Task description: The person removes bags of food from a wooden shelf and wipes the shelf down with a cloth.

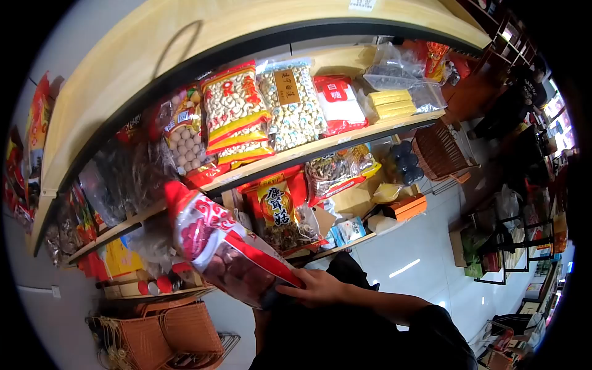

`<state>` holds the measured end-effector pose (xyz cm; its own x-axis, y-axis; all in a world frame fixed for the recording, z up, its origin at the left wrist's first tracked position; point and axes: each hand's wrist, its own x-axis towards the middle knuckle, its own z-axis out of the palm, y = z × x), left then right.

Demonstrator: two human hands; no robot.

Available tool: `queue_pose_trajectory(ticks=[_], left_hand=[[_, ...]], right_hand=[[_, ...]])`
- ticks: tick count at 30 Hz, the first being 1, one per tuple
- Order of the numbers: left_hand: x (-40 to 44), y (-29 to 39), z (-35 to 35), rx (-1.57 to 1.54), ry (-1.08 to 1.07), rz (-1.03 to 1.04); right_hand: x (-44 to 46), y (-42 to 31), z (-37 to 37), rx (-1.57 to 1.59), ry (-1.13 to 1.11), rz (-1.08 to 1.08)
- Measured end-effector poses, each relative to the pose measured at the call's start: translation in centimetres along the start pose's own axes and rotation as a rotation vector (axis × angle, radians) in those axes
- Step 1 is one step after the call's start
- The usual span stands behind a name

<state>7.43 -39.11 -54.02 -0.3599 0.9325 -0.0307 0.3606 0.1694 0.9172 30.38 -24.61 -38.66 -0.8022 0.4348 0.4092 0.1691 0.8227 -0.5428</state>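
Red bag (pixel 231 265) | right grip (pixel 316 287): clamped on its end | left grip: hidden, can't tell

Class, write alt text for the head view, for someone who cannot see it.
A person's right hand holds a red-and-white bag in front of wooden shelves of packaged foods. The left hand is hidden. Baskets stand at lower left.

Red-and-white bag (pixel 237 265) tilted, right-hand grip (pixel 316 288) clasping its lower right end; left-hand grip hidden. Above it, bag of pale nuts (pixel 234 102). Upper right of it, yellow-labelled bag (pixel 275 200). Below left, wicker baskets (pixel 192 333).
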Motion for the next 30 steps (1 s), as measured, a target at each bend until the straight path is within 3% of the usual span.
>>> queue_pose_trajectory(ticks=[2, 5, 19, 22, 25, 27, 28, 29, 30], left_hand=[[-1.4, -0.8, 1.2, -0.006, -0.027, -0.056], [-3.0, -0.9, 2.0, 0.007, -0.062, -0.115], [-5.0, 3.7, 3.4, 0.079, -0.178, -0.251], [-4.7, 5.4, 3.8, 0.059, -0.205, -0.282], [-4.2, 7.4, 4.3, -0.041, -0.219, -0.345], [-3.7, 7.8, 4.2, -0.392, -0.143, -0.535], [-3.1, 9.9, 4.3, -0.385, -0.145, -0.54], [-2.8, 12.3, 4.2, -0.034, -0.336, -0.376], [-2.3, 14.7, 4.3, 0.074, -0.32, -0.395]], right_hand=[[-1.1, 0.2, -1.1, 0.052, -0.136, 0.09], [-2.9, 1.4, -1.1, 0.099, -0.153, 0.131], [-8.4, 4.6, -6.0, 0.208, 0.034, 0.247], [-9.8, 4.9, -6.6, 0.236, -0.055, 0.354], [-10.5, 5.6, -7.0, 0.249, -0.031, 0.357], [-10.6, 5.9, -7.3, 0.259, -0.034, 0.357], [-10.7, 5.9, -7.4, 0.266, -0.042, 0.369], [-10.7, 5.8, -7.4, 0.279, -0.044, 0.363], [-10.8, 5.8, -7.5, 0.298, -0.025, 0.377]])
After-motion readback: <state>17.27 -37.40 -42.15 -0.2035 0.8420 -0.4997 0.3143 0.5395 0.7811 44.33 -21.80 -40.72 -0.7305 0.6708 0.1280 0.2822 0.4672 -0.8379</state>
